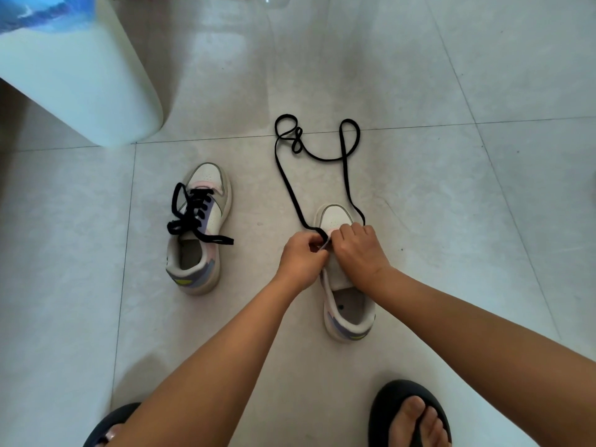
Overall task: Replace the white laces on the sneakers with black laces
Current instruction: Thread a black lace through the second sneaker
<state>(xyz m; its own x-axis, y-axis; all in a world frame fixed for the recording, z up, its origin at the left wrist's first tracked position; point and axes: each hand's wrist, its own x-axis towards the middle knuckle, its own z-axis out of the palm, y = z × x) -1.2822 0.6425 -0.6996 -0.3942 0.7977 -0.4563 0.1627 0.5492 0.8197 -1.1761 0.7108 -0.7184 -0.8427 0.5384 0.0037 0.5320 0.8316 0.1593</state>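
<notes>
Two white sneakers with purple and pink panels stand on the tiled floor, toes pointing away from me. The left sneaker (pixel 200 230) is threaded with a black lace tied loosely over its tongue. The right sneaker (pixel 350 304) sits under my hands. A long black lace (pixel 290 188) runs from its front eyelets and loops out over the floor beyond the toe. My left hand (pixel 301 258) pinches the lace at the shoe's left eyelet row. My right hand (pixel 359 250) grips the shoe's upper and the lace on the other side. The eyelets are hidden by my fingers.
A pale rounded piece of furniture (pixel 80 85) stands at the far left. My two feet in dark sandals are at the bottom edge, the right sandal (pixel 409 414) close to the right sneaker's heel. Bare tile surrounds the shoes.
</notes>
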